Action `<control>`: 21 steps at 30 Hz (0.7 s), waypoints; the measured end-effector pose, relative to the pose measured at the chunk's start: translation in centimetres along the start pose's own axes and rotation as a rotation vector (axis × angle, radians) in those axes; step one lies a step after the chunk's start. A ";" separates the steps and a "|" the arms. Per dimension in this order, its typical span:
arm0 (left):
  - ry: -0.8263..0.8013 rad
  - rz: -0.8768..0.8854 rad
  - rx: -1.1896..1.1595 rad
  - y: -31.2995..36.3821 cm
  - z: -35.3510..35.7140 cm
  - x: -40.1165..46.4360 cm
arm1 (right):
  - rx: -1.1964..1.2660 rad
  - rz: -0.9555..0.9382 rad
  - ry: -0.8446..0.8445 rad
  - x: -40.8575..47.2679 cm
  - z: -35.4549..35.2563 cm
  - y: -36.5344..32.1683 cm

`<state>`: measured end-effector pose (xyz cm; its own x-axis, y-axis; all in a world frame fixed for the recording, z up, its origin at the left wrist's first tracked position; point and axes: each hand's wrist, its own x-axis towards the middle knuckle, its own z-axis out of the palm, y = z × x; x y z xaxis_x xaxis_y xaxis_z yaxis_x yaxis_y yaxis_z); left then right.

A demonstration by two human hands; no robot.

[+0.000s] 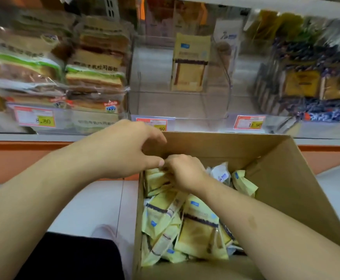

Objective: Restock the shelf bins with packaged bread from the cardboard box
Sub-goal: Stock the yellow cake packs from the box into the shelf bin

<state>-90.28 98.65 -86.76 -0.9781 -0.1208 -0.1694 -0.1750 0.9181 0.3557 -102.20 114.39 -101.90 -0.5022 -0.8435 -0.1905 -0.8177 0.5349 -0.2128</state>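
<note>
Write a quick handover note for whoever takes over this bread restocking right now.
Left hand: fingers curled at the cardboard box far rim, thumb by the right hand.
Right hand: inside the box, gripping a yellow bread pack.
Done: middle clear bin holds one yellow pack standing.
Left: many packs still in the box; middle bin mostly unfilled.

We have just one camera, worn on the head, and through it we look forward and down from close up, over both arms into the open cardboard box (276, 178) right below us, with the shelf bins (181, 93) straight ahead, near and a bit blurry.
</note>
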 end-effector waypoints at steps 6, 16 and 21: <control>0.000 0.028 -0.007 0.3 -0.3 0.0 | 0.101 0.084 0.137 -1.1 -1.2 0.3; 0.149 0.007 -0.233 3.9 -0.8 -0.6 | 0.516 0.260 0.447 -8.4 -13.6 1.2; 0.067 -0.032 -0.453 6.1 0.0 -1.0 | 0.648 0.282 0.653 -13.1 -18.1 1.9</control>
<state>-90.42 104.39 -84.43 -0.9739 -0.1844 -0.1322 -0.2222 0.6576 0.7199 -102.27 125.60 -82.47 -0.8743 -0.4359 0.2134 -0.4266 0.4805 -0.7663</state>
